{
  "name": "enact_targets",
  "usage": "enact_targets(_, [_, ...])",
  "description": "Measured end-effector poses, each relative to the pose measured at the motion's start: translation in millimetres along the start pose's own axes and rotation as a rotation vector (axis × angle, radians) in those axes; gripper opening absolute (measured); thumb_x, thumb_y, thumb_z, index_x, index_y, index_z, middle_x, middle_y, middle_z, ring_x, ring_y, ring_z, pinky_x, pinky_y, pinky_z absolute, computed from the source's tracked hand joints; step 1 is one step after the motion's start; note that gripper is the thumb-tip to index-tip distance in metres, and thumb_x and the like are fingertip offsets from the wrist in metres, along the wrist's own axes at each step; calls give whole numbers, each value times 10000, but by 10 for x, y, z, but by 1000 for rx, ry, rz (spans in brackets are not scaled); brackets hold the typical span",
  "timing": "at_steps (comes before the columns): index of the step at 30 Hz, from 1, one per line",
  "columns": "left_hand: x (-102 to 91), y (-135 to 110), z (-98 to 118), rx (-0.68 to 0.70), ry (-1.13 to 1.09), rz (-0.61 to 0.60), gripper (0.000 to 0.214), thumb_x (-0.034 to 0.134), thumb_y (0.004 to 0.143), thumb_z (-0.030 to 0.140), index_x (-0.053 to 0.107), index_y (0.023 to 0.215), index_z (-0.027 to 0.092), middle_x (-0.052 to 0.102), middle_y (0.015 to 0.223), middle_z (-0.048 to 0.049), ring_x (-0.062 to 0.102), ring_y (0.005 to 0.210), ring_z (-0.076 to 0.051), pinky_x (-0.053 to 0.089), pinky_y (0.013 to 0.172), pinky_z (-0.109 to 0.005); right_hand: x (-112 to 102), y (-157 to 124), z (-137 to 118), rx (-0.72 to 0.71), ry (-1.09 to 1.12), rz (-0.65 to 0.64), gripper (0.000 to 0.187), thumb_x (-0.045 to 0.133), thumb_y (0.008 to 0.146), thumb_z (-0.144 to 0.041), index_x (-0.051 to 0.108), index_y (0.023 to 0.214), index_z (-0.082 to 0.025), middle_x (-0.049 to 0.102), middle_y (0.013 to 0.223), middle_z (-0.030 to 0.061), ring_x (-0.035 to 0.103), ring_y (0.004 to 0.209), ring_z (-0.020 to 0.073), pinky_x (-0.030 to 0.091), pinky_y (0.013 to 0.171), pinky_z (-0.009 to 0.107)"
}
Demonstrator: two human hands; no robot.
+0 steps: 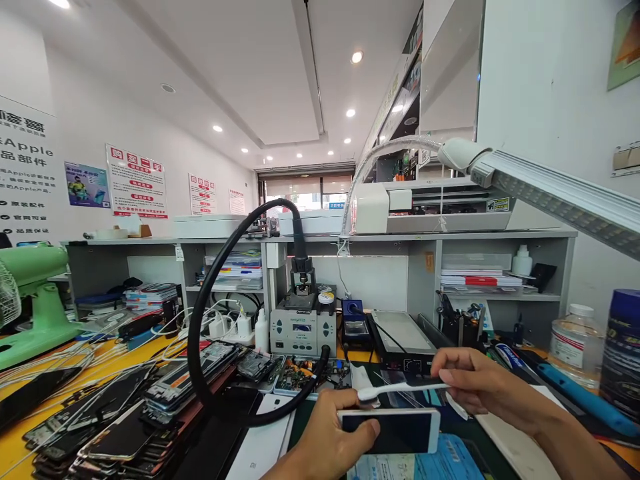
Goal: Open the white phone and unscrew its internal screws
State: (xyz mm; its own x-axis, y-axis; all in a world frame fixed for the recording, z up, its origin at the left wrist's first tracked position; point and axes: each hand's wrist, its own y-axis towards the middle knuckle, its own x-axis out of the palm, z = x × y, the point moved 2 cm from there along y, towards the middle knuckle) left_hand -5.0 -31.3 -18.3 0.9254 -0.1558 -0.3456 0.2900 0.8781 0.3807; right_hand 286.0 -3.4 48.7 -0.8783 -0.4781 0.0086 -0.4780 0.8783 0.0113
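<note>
Presently I list: one white-edged phone [403, 432], dark screen facing me, gripped at its left end by the left hand [337, 430], thumb over the front. One slim white tool [403, 387], its right end pinched in the part-closed right hand [475, 383], which sits clear of the phone, beyond its right end. Tool runs along the phone's upper edge; contact, I cannot tell. Below the phone: one blue packet [453, 460].

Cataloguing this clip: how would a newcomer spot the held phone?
From the grey machine with the black hose, look down to the left hand. It grips the phone, white-framed and dark-screened. Unlike the piled phones left of it, it is in hand.
</note>
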Motion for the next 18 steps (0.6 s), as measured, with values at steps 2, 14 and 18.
enact_targets(2, [12,-9,-3,-1,3,30,363,749,802,475,773,962,150,712,1023,-111,640,980,-301,500,872,-358,-7,3,19,-24,68,8,348,896,775,-442,745,859,-139,457,492,-80,279,447,45,219,427,185])
enact_targets(14, [40,-9,76,9,-10,-17,311,707,825,473,753,808,167,670,800,-59,615,855,-256,480,788,-320,14,56,96,-83,269,27,282,916,769,-332,825,913,-107,634,641,18,435,473,47,330,422,173])
enact_targets(18, [40,0,124,15,-21,-37,311,696,819,467,692,730,168,569,703,-20,554,759,-216,444,705,-295,26,44,93,-79,300,52,297,936,739,-327,828,892,-96,630,626,18,455,476,50,340,420,166])
